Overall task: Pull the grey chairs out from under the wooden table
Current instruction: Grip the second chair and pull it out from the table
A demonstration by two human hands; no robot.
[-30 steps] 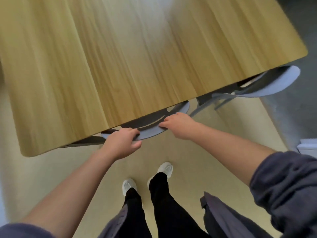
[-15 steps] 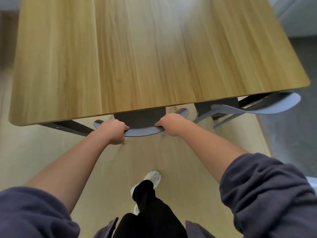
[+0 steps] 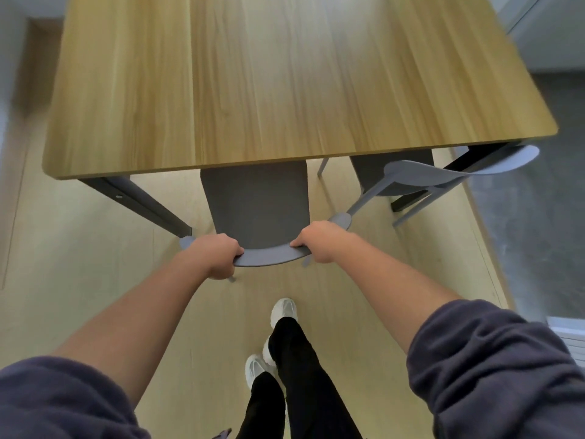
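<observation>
Nearest the camera, dark purple-grey sleeves (image 3: 493,369) pushed up over both bare forearms, and below them black trousers (image 3: 300,369) ending in white trainers (image 3: 284,308), one foot set ahead of the other on the pale wood-look floor (image 3: 95,264).

Beyond the feet, left hand (image 3: 212,255) closed over the left end of the curved backrest (image 3: 269,258) of the nearer grey chair (image 3: 256,207), fingers curled over the top edge. Right hand (image 3: 319,240) clamped on the right end of the same backrest, fingertips hooked over the rim. Both hands wrapped tight, neither spread.

Seat of that chair mostly clear of the worktop (image 3: 285,83), only its far end tucked beneath the near edge. Chair placed between the dark metal table leg (image 3: 142,201) on the left and the second grey chair (image 3: 443,172) on the right.

Second chair angled, its seat partly under the worktop's right corner, its backrest swung out past that corner, its thin grey legs showing on the floor. Touched by neither hand.

Farther off, the bare wooden worktop stretching away, grain running lengthwise. To the right, a strip of grey floor (image 3: 531,232) bordering the pale one.
</observation>
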